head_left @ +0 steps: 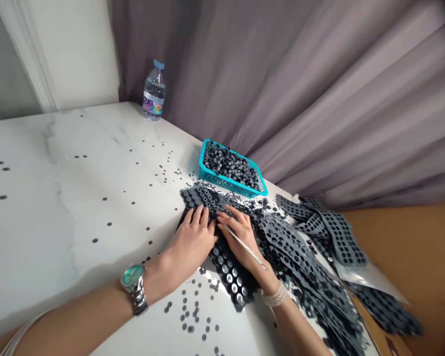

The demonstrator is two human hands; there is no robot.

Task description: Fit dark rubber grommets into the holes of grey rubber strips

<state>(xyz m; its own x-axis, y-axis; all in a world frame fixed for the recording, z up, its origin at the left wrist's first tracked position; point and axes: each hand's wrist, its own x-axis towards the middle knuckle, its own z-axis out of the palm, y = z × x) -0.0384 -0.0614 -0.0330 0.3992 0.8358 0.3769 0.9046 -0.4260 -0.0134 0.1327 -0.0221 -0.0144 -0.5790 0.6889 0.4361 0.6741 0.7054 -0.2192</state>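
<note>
right hand (240, 230) holding pale stick (245, 247), bottle lettering (148, 104) unclear

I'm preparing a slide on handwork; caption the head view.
Left hand and right hand at a black, disc-studded sheet, the right holding a thin white stick, near a turquoise plastic basket.

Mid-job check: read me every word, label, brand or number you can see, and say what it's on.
Bottle label: apparently "en", in stylised letters; the rest is too small to read.
Watch dial: any markings are too small to read.
Black sheet and white stick: no readable text.
</note>
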